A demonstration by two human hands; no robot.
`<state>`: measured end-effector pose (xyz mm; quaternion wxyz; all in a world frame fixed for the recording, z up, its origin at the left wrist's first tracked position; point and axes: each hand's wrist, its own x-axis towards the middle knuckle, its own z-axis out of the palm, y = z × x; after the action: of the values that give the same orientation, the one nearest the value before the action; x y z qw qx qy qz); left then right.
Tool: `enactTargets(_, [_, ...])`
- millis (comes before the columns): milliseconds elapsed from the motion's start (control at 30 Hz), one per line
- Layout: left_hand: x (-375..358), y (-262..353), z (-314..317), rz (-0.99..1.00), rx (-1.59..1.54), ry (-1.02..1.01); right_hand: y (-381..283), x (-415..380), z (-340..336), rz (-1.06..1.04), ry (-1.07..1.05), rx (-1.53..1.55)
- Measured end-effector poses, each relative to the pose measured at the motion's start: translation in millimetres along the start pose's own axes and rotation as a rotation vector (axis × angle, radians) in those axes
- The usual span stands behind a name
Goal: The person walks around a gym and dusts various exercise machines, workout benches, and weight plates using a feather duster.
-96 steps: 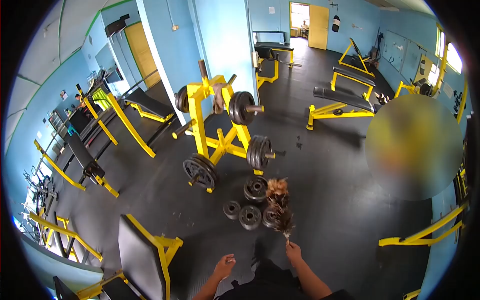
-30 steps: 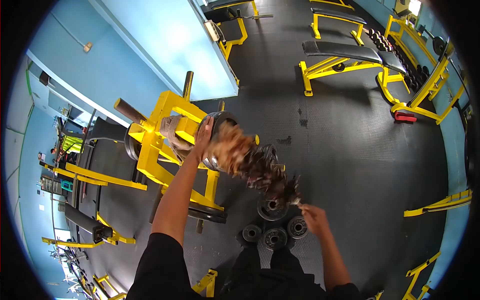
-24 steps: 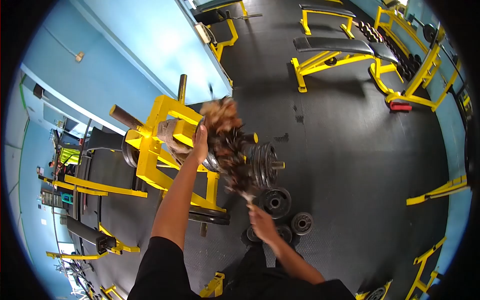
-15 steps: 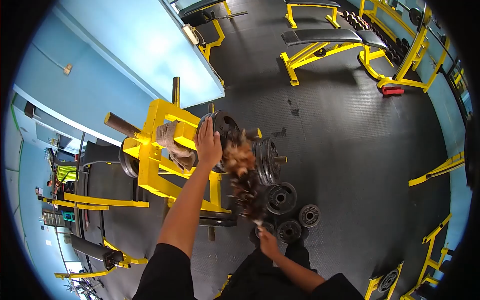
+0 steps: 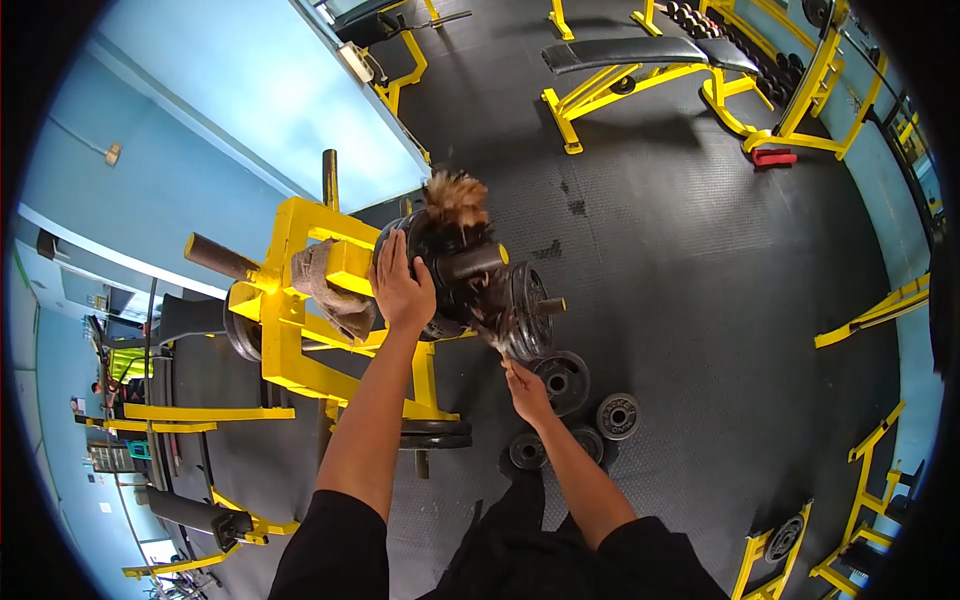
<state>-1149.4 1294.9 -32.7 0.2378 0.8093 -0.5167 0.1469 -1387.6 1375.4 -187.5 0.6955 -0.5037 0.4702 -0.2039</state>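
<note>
My left hand [image 5: 403, 290] lies flat against the face of a black weight plate [image 5: 428, 245] hung on a peg of the yellow plate rack [image 5: 285, 345]. My right hand [image 5: 527, 392] grips the handle of a feather duster [image 5: 457, 200]. Its brown feathers reach up past the peg and brush the plate's outer side, partly blurred. A greyish-brown cloth [image 5: 325, 290] drapes over the rack's frame, left of my left hand. More plates [image 5: 530, 305] hang on a lower peg behind the duster.
Several loose plates [image 5: 617, 415] lie on the black rubber floor near my feet. Ahead stands a yellow-framed bench [image 5: 630, 55], with dumbbells [image 5: 700, 22] beyond. A blue wall [image 5: 190, 160] rises behind the rack; other gym machines stand left and right.
The duster has swung up and forward, its feathers now above and around the peg. My right hand has risen with it. My left hand stays on the plate.
</note>
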Motion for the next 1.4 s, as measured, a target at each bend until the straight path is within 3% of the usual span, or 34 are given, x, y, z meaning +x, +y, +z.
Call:
enactTargets(133, [0, 3, -1, -0.011, 0.007, 0.007, 65, -68, -25, -0.190, -0.001, -0.090])
enactTargets(267, [-1, 2, -1, -0.016, 0.027, 0.007, 132, -147, -69, 0.097, 0.155, -0.404])
enactTargets(367, [0, 5, 0, -0.013, 0.050, 0.002, 114, -145, -85, 0.081, 0.198, -0.373])
enactTargets(433, [0, 6, -1, -0.021, 0.074, -0.005, 82, -118, -78, 0.031, 0.159, -0.190])
enactTargets(500, [1, 7, -1, -0.019, 0.058, -0.004, 52, -85, -56, -0.171, 0.118, -0.047])
enactTargets(600, [0, 7, 1, -0.012, 0.065, 0.002, 39, -52, -38, -0.107, 0.010, 0.036])
enactTargets(667, [0, 2, 3, 0.039, 0.049, 0.027, 36, -52, -41, 0.136, -0.023, -0.055])
enactTargets(800, [1, 3, 3, 0.045, 0.077, 0.006, 109, -64, -68, 0.198, 0.235, -0.176])
enactTargets(900, [0, 3, 5, 0.051, 0.078, 0.012, 118, -47, -82, 0.093, 0.262, -0.163])
enactTargets(967, [-1, 1, 7, 0.055, 0.078, -0.002, 100, -12, -91, 0.149, 0.246, -0.196])
enactTargets(1067, [1, 6, 4, 0.056, 0.073, 0.000, 131, 66, -90, 0.228, 0.225, -0.126])
enactTargets(1133, [2, 6, 5, 0.056, 0.047, 0.002, 82, 107, -99, 0.580, 0.161, -0.012])
enactTargets(1200, [0, 4, 5, 0.067, 0.062, -0.004, 141, 158, -90, 0.473, 0.172, -0.146])
enactTargets(1267, [1, 4, 5, 0.058, 0.028, 0.015, 152, 199, -83, 0.364, 0.161, -0.297])
enactTargets(1300, [-2, 3, 6, 0.037, -0.025, -0.009, 148, 195, -76, 0.370, 0.152, -0.279])
enactTargets(1400, [-4, -2, 10, 0.072, -0.117, -0.014, 161, 144, -53, 0.041, 0.297, -0.155])
